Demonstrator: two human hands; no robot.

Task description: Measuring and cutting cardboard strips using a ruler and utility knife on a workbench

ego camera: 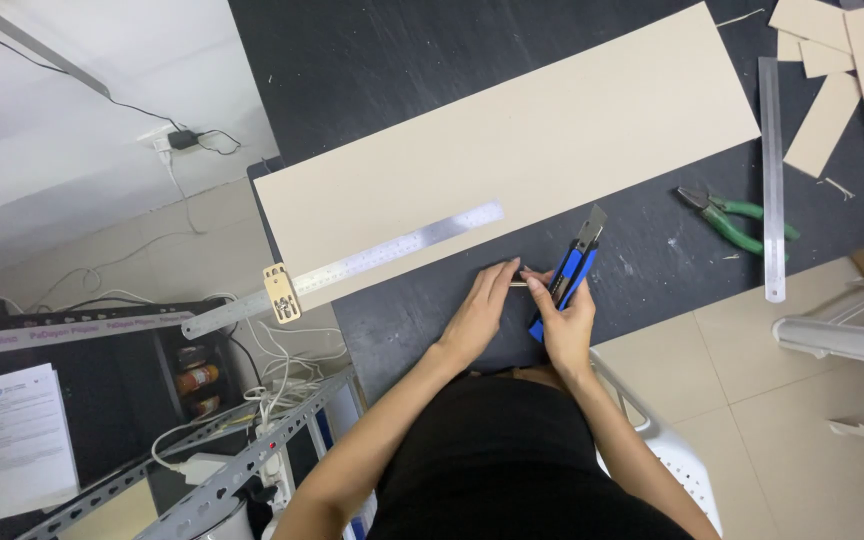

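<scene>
Hidden: the lower end of the utility knife [566, 272] sits inside the right hand [564, 325]; a thin, pale sliver between the two hands is too small to identify. The cardboard scraps [832, 70] at the top right run off the picture edge.
Left hand: the left hand [480, 315] lies on the dark tabletop [412, 60], fingers stretched toward the knife; its grip pinches the thin sliver at the fingertips.
Right hand: its grip is wrapped around the blue and black knife handle, the blade end pointing up and away from the body.
Knife position: near the front edge of the tabletop, just below the large cardboard sheet [512, 150], between the two hands.
Counts: one utility knife, one large cardboard sheet, two steel rulers, one pair of green-handled pliers [737, 215], several cardboard scraps.
Rulers: the long ruler [352, 265] lies slanted across the sheet's lower left, overhanging the tabletop edge, with a small cardboard tag on it; the second ruler [772, 170] lies upright at the right, beside the pliers.
Surface: black matte tabletop with light scuffs.
Room: pale tiled floor [752, 400], white wall with a plug and cables at the left, a metal shelf rack [232, 470] below it holding papers and jars.
</scene>
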